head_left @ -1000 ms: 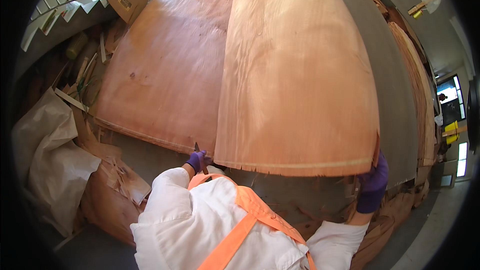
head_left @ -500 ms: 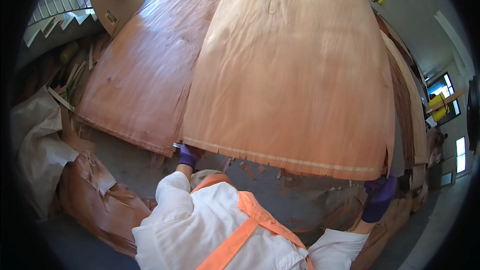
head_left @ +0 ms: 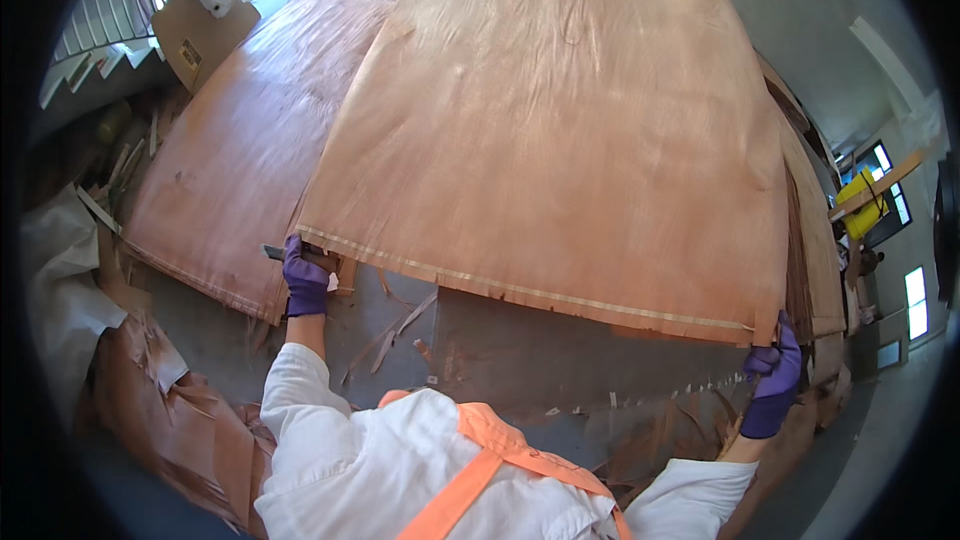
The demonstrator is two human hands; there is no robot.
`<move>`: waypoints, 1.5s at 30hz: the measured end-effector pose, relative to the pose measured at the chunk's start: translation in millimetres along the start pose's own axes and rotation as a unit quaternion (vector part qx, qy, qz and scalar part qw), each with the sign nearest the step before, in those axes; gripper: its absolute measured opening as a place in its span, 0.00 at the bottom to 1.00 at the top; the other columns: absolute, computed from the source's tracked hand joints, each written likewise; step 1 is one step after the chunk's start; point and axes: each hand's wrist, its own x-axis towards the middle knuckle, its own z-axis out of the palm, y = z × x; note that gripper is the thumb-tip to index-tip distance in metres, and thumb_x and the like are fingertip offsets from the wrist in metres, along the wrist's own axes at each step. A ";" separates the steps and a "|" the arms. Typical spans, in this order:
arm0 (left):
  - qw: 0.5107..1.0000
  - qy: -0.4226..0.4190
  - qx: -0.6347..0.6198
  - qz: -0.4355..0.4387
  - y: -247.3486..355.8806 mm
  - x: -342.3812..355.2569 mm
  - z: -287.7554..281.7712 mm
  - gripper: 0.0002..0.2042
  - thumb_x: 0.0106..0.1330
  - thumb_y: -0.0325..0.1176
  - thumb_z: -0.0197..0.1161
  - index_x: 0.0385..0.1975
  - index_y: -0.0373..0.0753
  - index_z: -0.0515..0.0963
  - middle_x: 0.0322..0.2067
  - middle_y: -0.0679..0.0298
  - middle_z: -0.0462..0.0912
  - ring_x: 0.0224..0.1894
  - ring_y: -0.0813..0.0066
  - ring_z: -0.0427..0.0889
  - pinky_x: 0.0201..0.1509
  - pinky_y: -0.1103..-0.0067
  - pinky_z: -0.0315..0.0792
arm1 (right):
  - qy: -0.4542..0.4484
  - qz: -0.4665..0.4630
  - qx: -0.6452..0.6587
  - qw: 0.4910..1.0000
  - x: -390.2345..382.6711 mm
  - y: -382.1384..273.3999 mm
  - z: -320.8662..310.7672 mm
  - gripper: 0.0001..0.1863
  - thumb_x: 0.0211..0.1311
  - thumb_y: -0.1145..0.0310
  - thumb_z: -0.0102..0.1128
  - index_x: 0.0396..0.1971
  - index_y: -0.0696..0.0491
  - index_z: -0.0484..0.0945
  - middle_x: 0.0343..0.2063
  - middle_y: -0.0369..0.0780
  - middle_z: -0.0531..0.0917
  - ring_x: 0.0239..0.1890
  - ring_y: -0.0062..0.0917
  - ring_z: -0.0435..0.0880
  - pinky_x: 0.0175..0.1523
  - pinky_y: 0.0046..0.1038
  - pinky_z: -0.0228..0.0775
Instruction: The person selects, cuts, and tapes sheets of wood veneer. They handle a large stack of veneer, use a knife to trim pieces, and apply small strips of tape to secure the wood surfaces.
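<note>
Evidently, your left hand (head_left: 304, 278) and right hand (head_left: 773, 377) grip the veneer sheet (head_left: 560, 165) by its near corners, likely for tautness.

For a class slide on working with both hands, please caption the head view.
Left hand and right hand, purple-gloved, hold a wide wood sheet's near corners, a redder stack to its left.
</note>
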 end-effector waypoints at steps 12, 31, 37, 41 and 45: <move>0.941 0.035 0.199 0.271 -16.4 -211.1 179.2 0.22 0.65 0.29 0.54 0.58 0.37 0.61 0.41 0.66 0.74 0.36 0.80 0.75 0.36 0.80 0.73 | 0.044 -0.072 -0.179 0.980 32.8 -76.6 -159.1 0.10 0.60 0.59 0.57 0.23 0.47 0.75 0.11 0.27 0.70 0.07 0.09 0.60 0.11 0.13 0.46; 0.889 0.065 0.306 0.335 -93.4 -403.2 216.5 0.23 0.66 0.28 0.54 0.60 0.34 0.60 0.49 0.63 0.71 0.41 0.82 0.72 0.41 0.84 0.70 | 0.114 -0.124 -0.352 0.921 33.2 -90.4 -337.4 0.13 0.60 0.62 0.57 0.17 0.48 0.71 0.10 0.28 0.70 0.07 0.09 0.63 0.11 0.13 0.50; 0.893 0.043 0.278 0.352 -113.6 -395.3 216.6 0.23 0.65 0.25 0.52 0.61 0.32 0.58 0.52 0.62 0.69 0.48 0.79 0.69 0.54 0.81 0.63 | 0.136 -0.125 -0.380 0.906 42.3 -101.1 -349.1 0.13 0.60 0.62 0.56 0.18 0.50 0.72 0.11 0.29 0.72 0.08 0.09 0.62 0.13 0.14 0.49; 0.877 0.038 0.271 0.396 -156.2 -386.5 249.3 0.24 0.64 0.23 0.52 0.61 0.32 0.58 0.50 0.63 0.70 0.44 0.82 0.70 0.49 0.84 0.66 | 0.102 -0.176 -0.425 0.882 115.0 -138.4 -361.1 0.13 0.60 0.64 0.55 0.18 0.51 0.70 0.11 0.28 0.69 0.09 0.09 0.63 0.13 0.15 0.50; 0.888 0.066 0.300 0.343 -194.1 -405.0 266.2 0.26 0.64 0.23 0.52 0.62 0.34 0.56 0.48 0.66 0.71 0.38 0.84 0.72 0.43 0.85 0.68 | 0.072 -0.217 -0.474 0.850 162.6 -167.4 -399.3 0.12 0.61 0.68 0.53 0.17 0.52 0.69 0.11 0.29 0.68 0.10 0.10 0.62 0.13 0.16 0.50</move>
